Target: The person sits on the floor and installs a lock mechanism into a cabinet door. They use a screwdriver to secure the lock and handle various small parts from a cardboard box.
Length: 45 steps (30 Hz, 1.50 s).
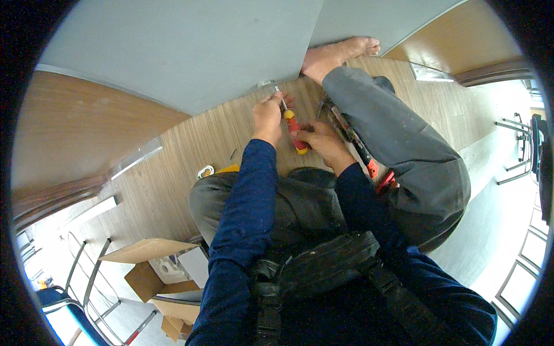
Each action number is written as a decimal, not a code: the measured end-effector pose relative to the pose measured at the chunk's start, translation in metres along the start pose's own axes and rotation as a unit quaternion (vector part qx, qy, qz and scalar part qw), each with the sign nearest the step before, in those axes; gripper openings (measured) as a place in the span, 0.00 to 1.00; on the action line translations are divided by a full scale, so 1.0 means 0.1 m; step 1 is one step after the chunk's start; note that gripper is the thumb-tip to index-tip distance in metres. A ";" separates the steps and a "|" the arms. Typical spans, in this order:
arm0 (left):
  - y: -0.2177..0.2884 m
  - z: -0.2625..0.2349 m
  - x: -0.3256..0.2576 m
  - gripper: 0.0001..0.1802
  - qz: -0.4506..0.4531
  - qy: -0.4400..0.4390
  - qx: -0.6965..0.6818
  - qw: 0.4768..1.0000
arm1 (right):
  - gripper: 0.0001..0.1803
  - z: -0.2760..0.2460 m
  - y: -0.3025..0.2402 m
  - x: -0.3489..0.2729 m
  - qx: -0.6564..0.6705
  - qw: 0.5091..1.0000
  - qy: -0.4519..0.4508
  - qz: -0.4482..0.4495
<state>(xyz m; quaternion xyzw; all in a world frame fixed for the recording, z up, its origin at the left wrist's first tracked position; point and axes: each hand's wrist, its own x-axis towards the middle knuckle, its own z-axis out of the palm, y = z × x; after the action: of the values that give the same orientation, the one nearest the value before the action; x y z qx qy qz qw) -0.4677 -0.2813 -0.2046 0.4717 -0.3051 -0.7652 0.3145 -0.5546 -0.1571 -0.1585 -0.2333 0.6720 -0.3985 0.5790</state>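
A screwdriver with a red and yellow handle points at the foot of the grey panel. My right hand is closed on its handle, with the thumb along the side. My left hand is closed round the metal shaft farther up, its fingers partly hiding it. Just beyond the shaft's far end, a small metal fitting sits at the panel's bottom edge. Whether the screwdriver's tip touches it I cannot tell.
A long dark tool with an orange end lies by my right leg, near a red-handled tool. A white coil lies by my left knee. An open cardboard box and a chair stand lower left. Wooden panels flank the grey one.
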 end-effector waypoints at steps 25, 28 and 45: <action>0.14 -0.04 0.17 0.11 -0.061 -0.029 -0.032 0.997 | 0.26 0.26 0.48 0.34 -0.147 0.959 0.205 -0.129; 0.13 -0.06 0.17 0.13 -0.070 -0.046 -0.047 0.995 | 0.25 0.24 0.50 0.34 -0.098 0.967 0.209 -0.109; 0.10 -0.05 0.15 0.09 -0.050 0.005 -0.105 0.993 | 0.23 0.41 0.32 0.14 -0.139 0.950 0.255 -0.117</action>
<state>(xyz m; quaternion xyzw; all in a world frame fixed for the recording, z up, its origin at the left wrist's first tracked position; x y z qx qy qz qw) -0.4667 -0.2996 -0.2063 0.4548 -0.1974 -0.8054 0.3247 -0.5130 -0.1606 -0.1934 -0.2788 0.8141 -0.4121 0.2994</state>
